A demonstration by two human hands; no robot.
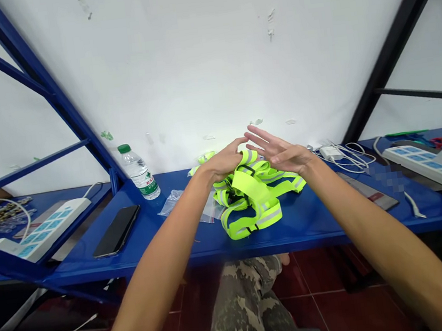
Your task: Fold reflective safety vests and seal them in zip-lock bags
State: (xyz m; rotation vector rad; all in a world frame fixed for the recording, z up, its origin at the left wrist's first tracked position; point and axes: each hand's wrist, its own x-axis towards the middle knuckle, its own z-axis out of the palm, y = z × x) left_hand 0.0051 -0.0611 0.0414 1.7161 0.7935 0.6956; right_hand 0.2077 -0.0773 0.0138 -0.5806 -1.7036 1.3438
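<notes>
A heap of neon-yellow reflective straps (254, 200) with grey stripes and black buckles lies in the middle of the blue shelf (317, 223). Both my hands hover just above the heap's far side. My left hand (225, 160) is loosely curled, its fingertips arched over a strap without clearly gripping it. My right hand (279, 151) is stretched out flat with fingers spread, pointing left toward the other hand and holding nothing.
A water bottle (139, 171) stands left of the heap, with a black phone (117, 231) and clear plastic bags (177, 202) nearby. Power strips (47, 228) (429, 158) lie at each side; a white charger with cables (336, 153) sits at the right. Blue and black shelf posts slant upward.
</notes>
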